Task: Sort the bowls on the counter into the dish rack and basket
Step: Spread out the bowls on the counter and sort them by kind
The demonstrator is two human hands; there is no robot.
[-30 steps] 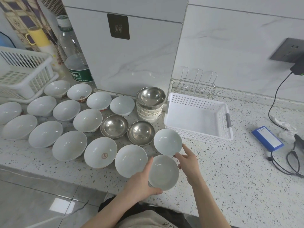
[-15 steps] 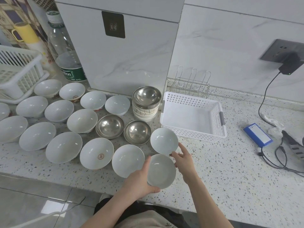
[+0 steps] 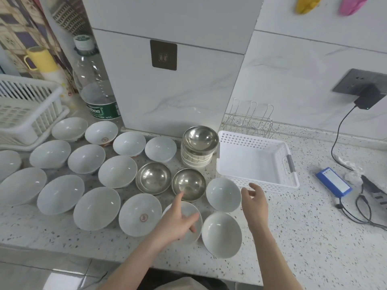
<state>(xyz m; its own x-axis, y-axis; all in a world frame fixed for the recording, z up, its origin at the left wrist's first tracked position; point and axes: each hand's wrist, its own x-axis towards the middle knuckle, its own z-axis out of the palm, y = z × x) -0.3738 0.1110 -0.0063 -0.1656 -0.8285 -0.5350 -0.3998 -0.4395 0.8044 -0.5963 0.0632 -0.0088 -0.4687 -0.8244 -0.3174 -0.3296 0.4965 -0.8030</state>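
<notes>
Several white ceramic bowls cover the counter's left and middle, among them one (image 3: pixel 221 234) near the front edge and another (image 3: pixel 223 194) just behind it. Two steel bowls (image 3: pixel 153 178) (image 3: pixel 188 184) sit in the middle, and a third steel bowl (image 3: pixel 200 139) tops a short stack of bowls. My left hand (image 3: pixel 179 221) hovers open over a white bowl (image 3: pixel 193 210), index finger pointing at the steel bowl. My right hand (image 3: pixel 254 200) is open and holds nothing, between the white bowls and the white basket (image 3: pixel 254 162). A white dish rack (image 3: pixel 23 114) stands far left.
A wire rack (image 3: pixel 250 120) stands behind the basket. A big water bottle (image 3: pixel 95 88) and a yellow mug (image 3: pixel 41 59) are at the back left. A blue box (image 3: pixel 334 182), cables (image 3: pixel 364 210) and a plugged charger (image 3: pixel 368 99) lie to the right.
Both hands have let go of the front white bowl, which now rests on the counter. My left hand moved left over the neighbouring bowl; my right hand lifted away.
</notes>
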